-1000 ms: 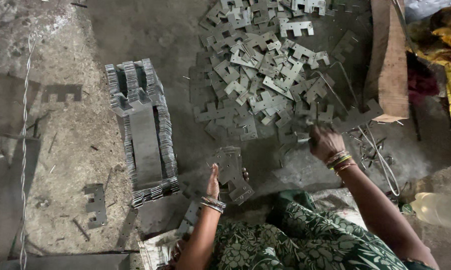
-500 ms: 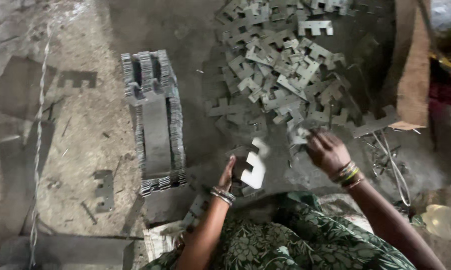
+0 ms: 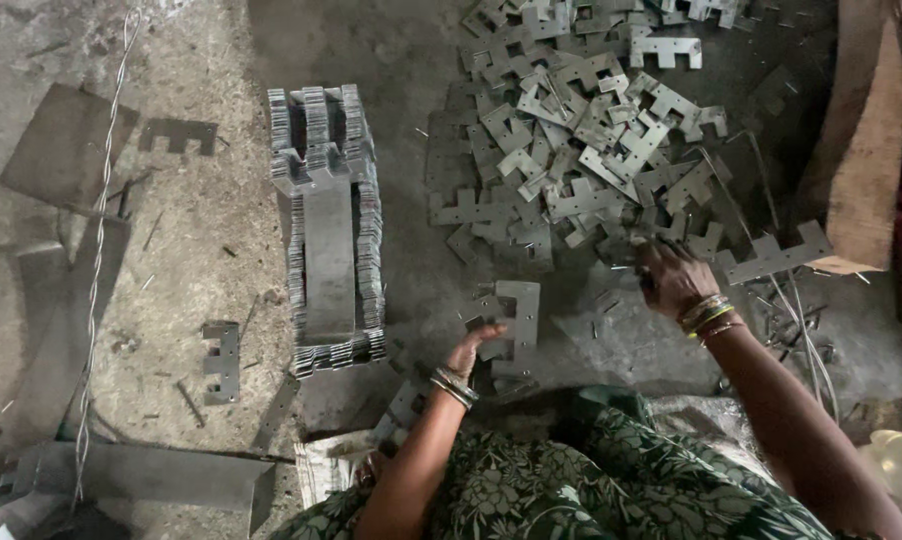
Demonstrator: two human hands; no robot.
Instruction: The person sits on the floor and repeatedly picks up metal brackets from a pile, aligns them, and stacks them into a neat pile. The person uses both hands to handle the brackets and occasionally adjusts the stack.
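Note:
I sit on the ground above a loose heap of flat E-shaped metal plates (image 3: 581, 150). My left hand (image 3: 474, 345) grips a small bunch of these plates (image 3: 513, 315), held upright just in front of my lap. My right hand (image 3: 671, 278) reaches down into the near edge of the heap, fingers curled on a plate there; what it grasps is hidden under the hand. To the left stands a long neat stack of the same plates (image 3: 328, 230), packed on edge in rows around a central flat strip.
A wooden plank (image 3: 866, 150) lies along the right side. A twisted wire (image 3: 101, 240) runs down the left over dusty ground. Single plates (image 3: 221, 360) and flat metal sheets (image 3: 66, 145) lie scattered on the left. A grey angled metal bar (image 3: 141, 470) sits bottom left.
My left hand has lifted and turned its bunch of plates nearer the lap. My right hand has stayed at the heap's near edge. The view has shifted slightly.

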